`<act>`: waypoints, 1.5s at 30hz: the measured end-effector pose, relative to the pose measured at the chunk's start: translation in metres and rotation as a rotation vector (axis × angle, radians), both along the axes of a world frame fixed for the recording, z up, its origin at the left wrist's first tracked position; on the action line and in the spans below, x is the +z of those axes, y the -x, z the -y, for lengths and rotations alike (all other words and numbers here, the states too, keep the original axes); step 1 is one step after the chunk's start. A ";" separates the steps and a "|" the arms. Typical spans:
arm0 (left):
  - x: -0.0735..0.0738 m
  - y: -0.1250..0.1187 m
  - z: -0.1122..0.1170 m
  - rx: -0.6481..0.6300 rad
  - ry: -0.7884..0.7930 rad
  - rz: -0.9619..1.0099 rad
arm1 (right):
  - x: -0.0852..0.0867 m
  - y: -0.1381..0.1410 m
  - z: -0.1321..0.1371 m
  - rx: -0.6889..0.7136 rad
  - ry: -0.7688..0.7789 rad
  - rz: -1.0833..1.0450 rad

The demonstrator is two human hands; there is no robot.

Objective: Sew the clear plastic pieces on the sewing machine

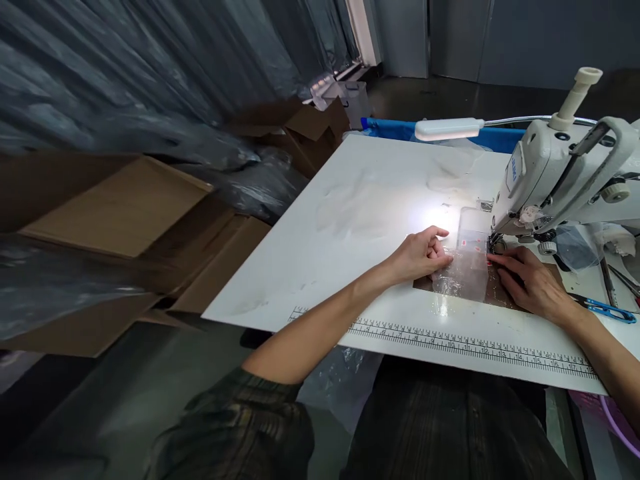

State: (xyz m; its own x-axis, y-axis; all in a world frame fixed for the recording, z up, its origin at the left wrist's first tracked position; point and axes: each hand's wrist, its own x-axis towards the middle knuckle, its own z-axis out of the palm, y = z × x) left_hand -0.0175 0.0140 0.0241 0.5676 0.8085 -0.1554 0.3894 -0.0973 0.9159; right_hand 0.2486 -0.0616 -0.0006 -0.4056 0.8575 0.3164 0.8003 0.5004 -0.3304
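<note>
A clear plastic piece (465, 263) with small red marks lies on the white sewing table (360, 220), reaching under the needle of a white sewing machine (560, 173). My left hand (423, 257) presses flat on the plastic's left edge, fingers stretched out. On the right, my right hand (530, 283) rests on the plastic and on a brown patch (500, 290), its fingertips pointing at the presser foot (495, 243). Neither hand grips anything.
A lamp (447, 129) on a bent arm lights the work spot. Blue snips (607, 309) lie right of my right hand. A printed ruler (470, 343) runs along the table's front edge. Cardboard boxes (125, 227) and plastic sheeting (150, 73) fill the left.
</note>
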 end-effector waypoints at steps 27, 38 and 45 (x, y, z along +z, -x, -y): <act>0.000 0.002 0.002 -0.082 -0.061 -0.062 | 0.002 0.002 0.014 0.004 0.090 -0.141; -0.002 0.003 0.002 -0.102 -0.075 -0.061 | 0.011 -0.003 0.017 0.018 0.186 -0.171; 0.002 0.003 0.003 -0.072 -0.065 -0.080 | 0.010 -0.001 0.017 -0.009 0.161 -0.172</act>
